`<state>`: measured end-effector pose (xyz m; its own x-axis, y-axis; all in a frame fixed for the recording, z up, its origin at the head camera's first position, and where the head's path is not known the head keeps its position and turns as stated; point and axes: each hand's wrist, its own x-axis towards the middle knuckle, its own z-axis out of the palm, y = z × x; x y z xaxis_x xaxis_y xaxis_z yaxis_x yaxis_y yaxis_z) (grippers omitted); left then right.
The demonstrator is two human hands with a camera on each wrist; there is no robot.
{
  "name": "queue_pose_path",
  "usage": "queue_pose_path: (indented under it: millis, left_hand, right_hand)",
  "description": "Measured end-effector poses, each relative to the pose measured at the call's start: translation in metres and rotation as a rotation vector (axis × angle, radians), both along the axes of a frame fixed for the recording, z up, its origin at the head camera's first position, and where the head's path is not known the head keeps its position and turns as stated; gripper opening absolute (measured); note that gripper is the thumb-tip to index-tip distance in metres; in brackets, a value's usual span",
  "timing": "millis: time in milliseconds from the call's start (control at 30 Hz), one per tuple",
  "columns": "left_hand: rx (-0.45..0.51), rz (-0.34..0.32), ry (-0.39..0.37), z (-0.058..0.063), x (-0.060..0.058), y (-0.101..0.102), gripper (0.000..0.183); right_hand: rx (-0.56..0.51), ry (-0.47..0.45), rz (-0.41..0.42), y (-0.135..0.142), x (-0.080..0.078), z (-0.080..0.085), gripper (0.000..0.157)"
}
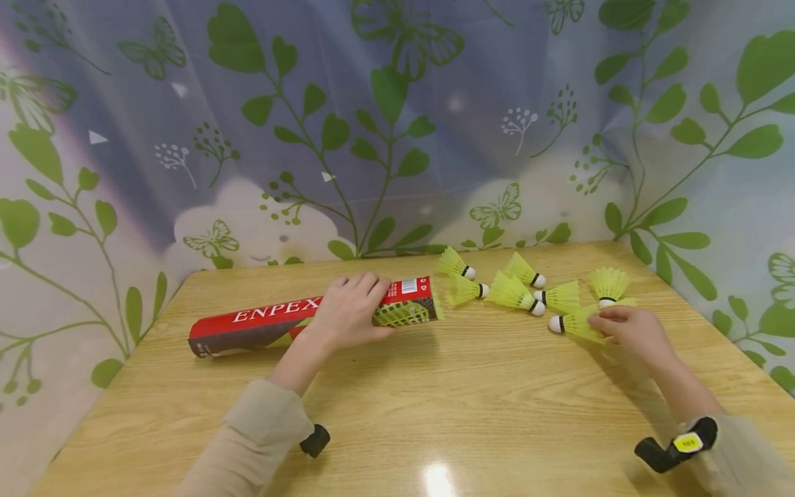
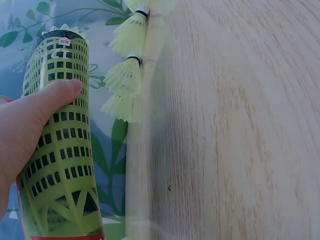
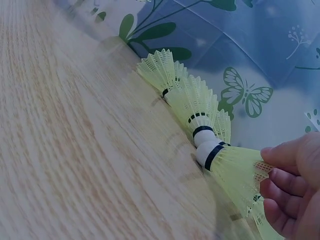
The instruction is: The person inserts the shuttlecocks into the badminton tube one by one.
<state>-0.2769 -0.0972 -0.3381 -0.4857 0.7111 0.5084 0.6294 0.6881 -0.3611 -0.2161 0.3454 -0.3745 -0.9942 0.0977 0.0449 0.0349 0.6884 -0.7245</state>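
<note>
Red tube [image 1: 248, 326] fills left hand [image 1: 350, 310], right hand [image 1: 640, 335] pinching 1 shuttlecock [image 1: 577, 324].

Indoors, looks like a small curtained-off work corner, maybe a recording setup; can't tell if the room itself is home, office or lab. Evidence: printed curtain [image 1: 456, 103] wraps the back and both sides of the table [image 1: 435, 393], hiding the walls. Print is green leaves, butterflies and white sprigs on blue-grey and white; soft folds plus creases in the right wrist view, so cloth or thin sheet. Table has a light wood-grain top, bright glare spot [image 1: 438, 480] at the near edge, probably a lamp. Black wrist cameras [image 1: 315, 440] at both cuffs fit recording. Shuttlecocks [image 1: 512, 293] and printed tube [image 1: 279, 322] are badminton gear, don't narrow the room type.
</note>
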Motion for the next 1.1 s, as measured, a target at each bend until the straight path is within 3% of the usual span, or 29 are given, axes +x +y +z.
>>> queue_pose_path:
  millis: [233, 633, 1100]
  left_hand:
    - [-0.026, 0.019, -0.009, 0.001, 0.001, -0.001, 0.074]
    - [-0.01, 0.009, 0.005, -0.002, 0.0, 0.0, 0.076]
    - [-0.012, 0.001, 0.017, -0.003, 0.0, 0.001, 0.075]
  right_hand:
    - [0.005, 0.013, -0.005, 0.003, -0.001, 0.0, 0.053]
    - [-0.015, 0.025, 0.015, -0.006, -0.002, 0.015, 0.054]
    - [-0.172, 0.07, 0.046, -0.033, -0.015, 0.023, 0.05]
